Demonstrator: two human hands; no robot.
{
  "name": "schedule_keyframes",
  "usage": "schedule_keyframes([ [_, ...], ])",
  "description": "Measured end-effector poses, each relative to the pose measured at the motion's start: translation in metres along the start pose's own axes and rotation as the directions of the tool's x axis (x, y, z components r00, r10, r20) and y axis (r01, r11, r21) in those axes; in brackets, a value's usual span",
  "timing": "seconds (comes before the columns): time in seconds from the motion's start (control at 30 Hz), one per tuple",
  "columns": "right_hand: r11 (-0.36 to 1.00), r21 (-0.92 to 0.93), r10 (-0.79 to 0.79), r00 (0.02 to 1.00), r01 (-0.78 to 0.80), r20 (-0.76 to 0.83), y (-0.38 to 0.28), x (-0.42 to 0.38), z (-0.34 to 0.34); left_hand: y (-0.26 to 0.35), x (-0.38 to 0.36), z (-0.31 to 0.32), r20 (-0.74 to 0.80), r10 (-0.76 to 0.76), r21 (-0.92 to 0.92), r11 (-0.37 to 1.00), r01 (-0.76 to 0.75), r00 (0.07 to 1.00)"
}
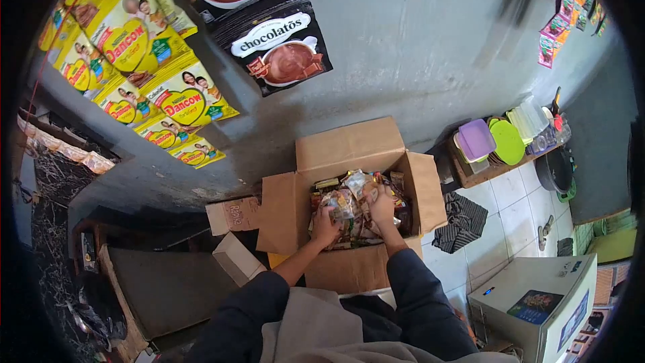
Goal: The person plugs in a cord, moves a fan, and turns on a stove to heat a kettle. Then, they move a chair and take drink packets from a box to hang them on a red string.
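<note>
An open cardboard box (349,270) with its flaps folded outward stands in front of me, filled with many small snack packets (366,228). Both of my hands reach down into it. My left hand (326,227) is closed on the lower left edge of a shiny, clear plastic packet (342,205); its contents are too small to name. My right hand (380,205) has its fingers curled at the upper right side of the same packet, close to a silvery wrapper (356,180). The right fingertips are partly hidden.
Strips of yellow Dancow sachets (178,97) and black Chocolatos sachets (282,47) hang on the wall. A small carton (234,216) is left of the box. Rightward are a striped cloth (461,222), a shelf with plastic containers (476,140), and a white appliance (524,275).
</note>
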State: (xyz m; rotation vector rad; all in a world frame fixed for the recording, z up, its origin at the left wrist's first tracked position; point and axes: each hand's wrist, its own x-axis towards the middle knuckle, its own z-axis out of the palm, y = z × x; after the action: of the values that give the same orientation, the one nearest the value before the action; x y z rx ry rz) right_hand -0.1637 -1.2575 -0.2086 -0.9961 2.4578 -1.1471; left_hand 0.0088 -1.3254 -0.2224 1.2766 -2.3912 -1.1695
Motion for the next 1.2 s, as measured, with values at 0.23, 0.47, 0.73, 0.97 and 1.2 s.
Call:
schedule_keyframes([
  [0.23,0.999,0.011,-0.047,0.995,0.047,0.085,0.044,0.004,0.031,0.019,0.042,-0.011,0.050,-0.109,0.233,0.968,0.095,0.993],
  [0.47,0.999,0.015,0.042,0.994,-0.043,0.106,0.052,0.000,0.019,-0.036,0.031,-0.001,0.128,-0.018,0.148,0.989,-0.001,0.992],
  [0.73,0.923,0.223,0.246,0.927,-0.313,0.282,0.063,0.004,0.035,-0.009,0.018,-0.005,0.411,-0.355,0.497,0.859,0.121,0.840],
  [0.97,0.875,0.351,0.138,0.866,-0.333,0.480,0.060,-0.005,0.018,0.028,-0.008,-0.039,0.541,-0.418,0.579,0.814,0.038,0.730],
  [1.2,0.962,0.250,-0.201,0.912,0.114,0.359,0.010,-0.036,-0.040,0.012,-0.046,-0.079,0.517,-0.264,0.081,0.962,0.261,0.814],
])
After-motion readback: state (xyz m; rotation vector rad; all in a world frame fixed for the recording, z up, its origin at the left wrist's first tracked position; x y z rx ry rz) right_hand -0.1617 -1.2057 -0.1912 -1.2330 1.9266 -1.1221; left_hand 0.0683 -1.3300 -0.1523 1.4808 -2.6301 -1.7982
